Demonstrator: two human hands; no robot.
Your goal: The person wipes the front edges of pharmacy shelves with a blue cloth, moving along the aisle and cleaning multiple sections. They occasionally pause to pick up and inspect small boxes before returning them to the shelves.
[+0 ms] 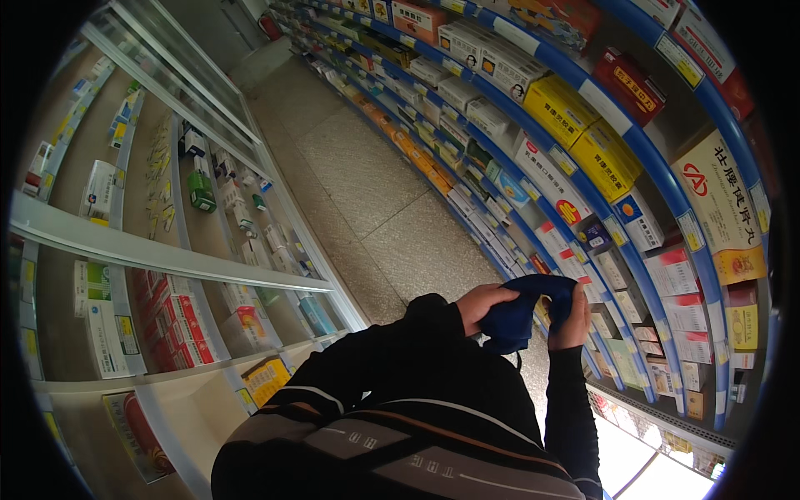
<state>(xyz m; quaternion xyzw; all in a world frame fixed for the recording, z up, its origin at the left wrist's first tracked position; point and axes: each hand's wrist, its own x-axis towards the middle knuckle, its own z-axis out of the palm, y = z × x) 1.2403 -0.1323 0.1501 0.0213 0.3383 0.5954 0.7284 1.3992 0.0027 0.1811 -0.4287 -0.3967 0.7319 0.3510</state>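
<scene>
A dark blue cloth is held up in front of my body, bunched and hanging in folds, with a gap in its middle. My left hand grips its left side, the thumb lying along the top edge. On the other side my right hand is closed on the cloth's right end, its thumb upright against the fabric. Some fingers of both hands are hidden behind the cloth. Close beyond my right hand stand the blue-edged shelves with medicine boxes.
Yellow boxes and a large beige box fill the right shelves. A glass-doored cabinet with a white frame and boxes inside stands on my left. Between them runs a speckled tile floor. Bright light comes in at the lower right.
</scene>
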